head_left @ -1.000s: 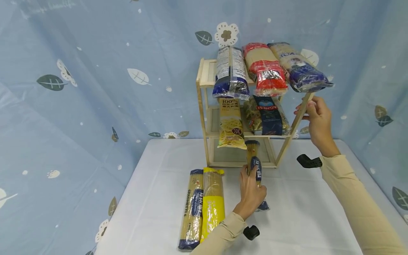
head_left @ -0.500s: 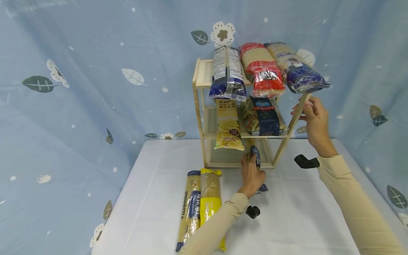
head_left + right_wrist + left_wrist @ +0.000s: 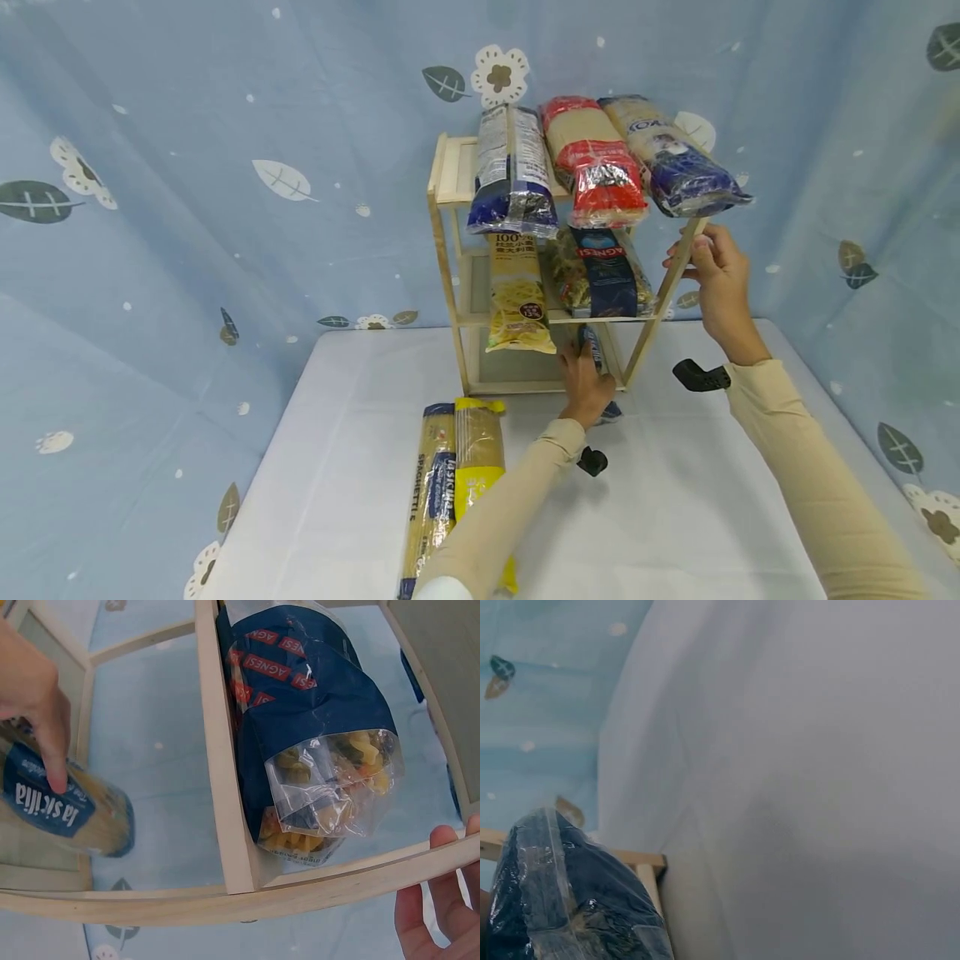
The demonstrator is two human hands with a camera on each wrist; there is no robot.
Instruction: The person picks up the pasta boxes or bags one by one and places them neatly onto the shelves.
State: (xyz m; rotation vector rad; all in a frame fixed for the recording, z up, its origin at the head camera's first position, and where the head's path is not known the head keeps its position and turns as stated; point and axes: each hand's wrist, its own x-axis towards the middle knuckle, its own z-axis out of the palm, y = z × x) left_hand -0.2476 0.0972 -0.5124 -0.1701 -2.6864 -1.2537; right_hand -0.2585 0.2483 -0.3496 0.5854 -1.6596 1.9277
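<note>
My left hand (image 3: 587,387) grips a clear and blue La Sicilia spaghetti pack (image 3: 101,817) at the rack's bottom level. The pack's far part lies inside the rack, and its near end (image 3: 611,412) sticks out at the front. Its middle is hidden by the hand in the head view. The same blue-wrapped end (image 3: 570,892) fills the lower left corner of the left wrist view. On the right, my right hand (image 3: 724,287) holds the upright post of the small wooden rack (image 3: 448,275), with fingers (image 3: 450,904) wrapped about the wood in the right wrist view.
On the middle shelf lie a yellow noodle pack (image 3: 519,292) and an Agnesi pasta bag (image 3: 611,271). Three bags, including a red one (image 3: 596,167), rest on top. Another spaghetti pack (image 3: 431,492) and a yellow pack (image 3: 480,442) lie on the white table (image 3: 345,417).
My left hand has pushed the spaghetti pack forward, deeper into the bottom level. The right hand keeps its hold on the post. The head view has shifted slightly to the right.
</note>
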